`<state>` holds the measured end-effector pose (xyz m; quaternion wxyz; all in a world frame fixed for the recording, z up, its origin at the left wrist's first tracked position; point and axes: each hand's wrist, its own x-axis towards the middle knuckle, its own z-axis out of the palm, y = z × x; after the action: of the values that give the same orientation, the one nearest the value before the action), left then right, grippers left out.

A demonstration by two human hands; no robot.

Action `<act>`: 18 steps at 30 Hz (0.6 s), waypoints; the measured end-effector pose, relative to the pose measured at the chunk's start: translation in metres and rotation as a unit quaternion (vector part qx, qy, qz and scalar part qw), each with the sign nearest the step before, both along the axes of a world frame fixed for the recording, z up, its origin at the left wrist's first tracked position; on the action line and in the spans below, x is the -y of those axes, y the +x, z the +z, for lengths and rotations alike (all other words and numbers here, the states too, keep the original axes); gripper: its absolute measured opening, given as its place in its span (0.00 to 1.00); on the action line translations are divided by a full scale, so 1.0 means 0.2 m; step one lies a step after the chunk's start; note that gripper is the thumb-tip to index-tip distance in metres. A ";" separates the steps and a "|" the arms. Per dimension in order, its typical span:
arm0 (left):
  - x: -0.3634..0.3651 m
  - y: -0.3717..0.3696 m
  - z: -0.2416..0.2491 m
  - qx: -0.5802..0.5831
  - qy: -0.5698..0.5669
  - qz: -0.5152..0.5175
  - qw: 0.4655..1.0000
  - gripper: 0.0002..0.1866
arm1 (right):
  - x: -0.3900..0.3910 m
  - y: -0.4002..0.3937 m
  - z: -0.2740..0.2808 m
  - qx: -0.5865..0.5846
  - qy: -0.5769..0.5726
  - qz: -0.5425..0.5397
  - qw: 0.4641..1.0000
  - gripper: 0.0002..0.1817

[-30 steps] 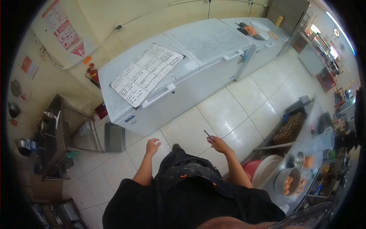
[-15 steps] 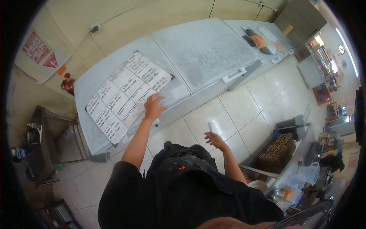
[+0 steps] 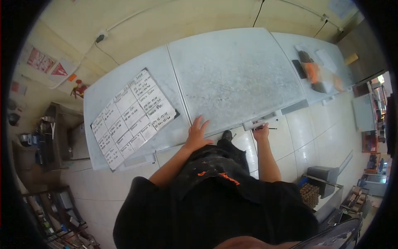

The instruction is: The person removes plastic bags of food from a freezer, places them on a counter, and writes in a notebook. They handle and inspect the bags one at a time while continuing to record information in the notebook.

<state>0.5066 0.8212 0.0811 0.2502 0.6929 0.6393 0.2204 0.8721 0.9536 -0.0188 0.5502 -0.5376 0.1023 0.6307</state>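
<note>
My left hand (image 3: 198, 134) has its fingers spread at the front edge of a white chest freezer (image 3: 240, 74), near the seam between two lids. Left of it, a whiteboard (image 3: 134, 118) with a handwritten grid of names and times lies slanted on the freezer top. My right hand (image 3: 260, 132) is closed around a slim dark pen (image 3: 272, 128), its tip pointing right. The fingers of that hand are right at the lid's front handle (image 3: 262, 121).
Further right on the freezer top lie a plastic-wrapped bundle with orange (image 3: 311, 72) and a dark flat item (image 3: 299, 69). A metal bin (image 3: 322, 178) stands on the tiled floor at right. Shelving (image 3: 54, 216) stands at lower left.
My left hand has moved right, off the whiteboard's edge to the lid seam. My right hand, with the pen, has come forward to the freezer handle. The view has shifted closer to the freezer.
</note>
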 end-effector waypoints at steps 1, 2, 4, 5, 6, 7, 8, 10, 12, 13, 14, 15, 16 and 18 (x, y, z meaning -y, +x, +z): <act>-0.04 0.04 0.04 -0.014 -0.001 0.005 1.000 0.58 | -0.03 0.00 0.00 -0.040 0.007 0.000 0.999 0.32; -0.07 0.07 0.07 -0.026 -0.002 0.011 1.000 0.58 | -0.02 -0.01 -0.02 -0.015 0.002 0.003 1.000 0.28; -0.13 0.11 0.19 -0.040 -0.004 0.030 0.999 0.58 | -0.03 -0.03 0.07 0.010 -0.017 -0.016 1.000 0.26; -0.15 0.10 0.30 -0.044 -0.006 0.041 0.998 0.58 | -0.04 -0.03 0.18 0.023 -0.025 -0.023 0.999 0.25; -0.16 0.08 0.41 -0.051 -0.012 0.048 0.997 0.58 | -0.02 -0.01 0.29 0.053 0.022 0.017 0.998 0.23; -0.16 0.05 0.57 -0.047 -0.018 0.047 0.998 0.56 | -0.01 0.00 0.52 0.071 0.043 0.064 0.994 0.23; -0.19 0.03 0.77 -0.044 -0.022 0.045 0.998 0.55 | -0.01 0.02 0.71 0.048 0.102 0.094 0.989 0.23; -0.27 -0.01 1.14 -0.039 0.012 0.016 0.999 0.50 | -0.11 -0.05 1.25 0.084 0.214 0.159 0.960 0.21; -0.39 -0.05 1.40 -0.117 0.119 -0.005 0.986 0.44 | -0.25 -0.04 1.50 0.120 0.295 0.185 0.930 0.21; -0.49 -0.09 1.49 -0.195 0.193 -0.001 0.962 0.41 | -0.36 -0.07 1.62 0.110 0.359 0.196 0.906 0.25; -0.61 -0.17 1.51 -0.269 0.261 0.021 0.927 0.38 | -0.46 -0.11 1.75 0.094 0.451 0.239 0.854 0.30; -0.74 -0.24 1.55 -0.348 0.318 0.061 0.880 0.35 | -0.55 -0.18 1.89 0.117 0.531 0.277 0.792 0.33; -0.87 -0.29 1.64 -0.379 0.356 0.098 0.849 0.35 | -0.58 -0.23 2.00 0.170 0.544 0.276 0.774 0.33; -1.13 -0.41 1.88 -0.296 0.387 0.082 0.870 0.33 | -0.71 -0.11 1.97 0.212 0.543 0.406 0.704 0.32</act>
<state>0.4246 1.0463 0.4576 -0.2578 0.7123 0.6014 0.2539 0.8501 1.0954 0.3744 0.4447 -0.2551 -0.6049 0.6093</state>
